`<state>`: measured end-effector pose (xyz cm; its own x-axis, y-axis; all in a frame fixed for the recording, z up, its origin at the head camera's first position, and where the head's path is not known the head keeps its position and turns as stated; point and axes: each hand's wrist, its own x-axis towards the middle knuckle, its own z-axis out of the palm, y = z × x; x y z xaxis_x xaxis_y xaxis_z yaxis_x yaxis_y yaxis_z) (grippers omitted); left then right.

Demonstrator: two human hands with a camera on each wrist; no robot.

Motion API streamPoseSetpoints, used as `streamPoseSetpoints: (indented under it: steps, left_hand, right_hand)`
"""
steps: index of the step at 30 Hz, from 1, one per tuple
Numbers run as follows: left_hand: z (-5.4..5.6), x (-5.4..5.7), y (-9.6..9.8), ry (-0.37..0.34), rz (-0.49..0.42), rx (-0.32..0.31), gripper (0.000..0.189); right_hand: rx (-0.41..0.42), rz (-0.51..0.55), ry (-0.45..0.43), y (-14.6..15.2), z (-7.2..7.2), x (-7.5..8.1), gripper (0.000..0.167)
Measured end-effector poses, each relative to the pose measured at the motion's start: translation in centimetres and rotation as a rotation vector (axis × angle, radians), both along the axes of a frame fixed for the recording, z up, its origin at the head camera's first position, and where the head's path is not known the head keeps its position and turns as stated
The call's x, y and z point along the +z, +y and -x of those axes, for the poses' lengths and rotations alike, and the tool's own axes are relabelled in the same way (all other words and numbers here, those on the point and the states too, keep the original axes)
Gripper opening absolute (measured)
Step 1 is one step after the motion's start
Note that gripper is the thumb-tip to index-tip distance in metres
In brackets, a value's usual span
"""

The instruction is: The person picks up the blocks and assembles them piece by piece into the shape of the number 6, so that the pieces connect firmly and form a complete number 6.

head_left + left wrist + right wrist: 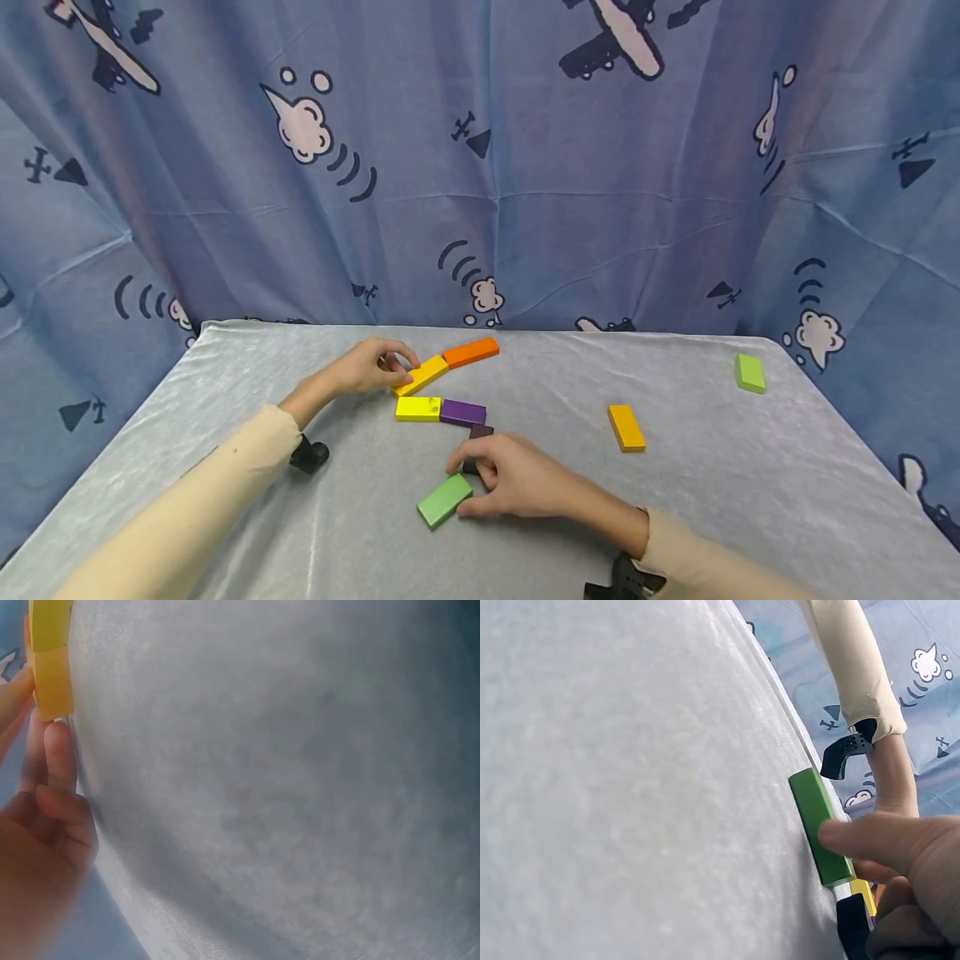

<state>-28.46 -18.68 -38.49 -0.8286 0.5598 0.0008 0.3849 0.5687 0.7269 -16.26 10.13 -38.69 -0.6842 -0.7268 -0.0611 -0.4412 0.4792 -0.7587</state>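
Observation:
My left hand (366, 367) pinches the near-left end of a yellow-orange block (426, 375) lying on the cloth. An orange block (471, 352) meets that block's far end. Nearer to me, a yellow block (417, 409) lies end to end with a purple block (462, 413). Beside the purple one is a dark block (482, 431), partly covered by my right hand (521, 482). Between thumb and forefinger, this hand holds a light green block (442, 502) by its right end; the right wrist view shows the thumb on the green block's (810, 806) side.
A separate yellow-orange block (626, 428) lies to the right of my right hand. Farther off, near the table's back right corner, sits a lime green block (750, 372). Pale cloth (360, 533) covers the table, and a patterned blue curtain (600, 208) hangs behind it.

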Motion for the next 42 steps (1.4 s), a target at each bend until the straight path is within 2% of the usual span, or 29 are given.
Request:
streamPoseSetpoints:
  steps: [5, 21, 42]
  left_hand:
    - [-0.07, 0.07, 0.04, 0.005, 0.006, 0.003, 0.020]
    - [-0.05, 0.09, 0.11, -0.012, 0.003, -0.001, 0.020]
    - [0.10, 0.01, 0.08, -0.015, -0.001, 0.008, 0.020]
  right_hand:
    - [-0.008, 0.005, 0.021, -0.05, 0.02, 0.00, 0.025]
    - [-0.076, 0.013, 0.091, -0.23, -0.14, -0.46, 0.025]
    - [-0.122, 0.003, 0.084, -0.46, -0.18, -0.57, 0.026]
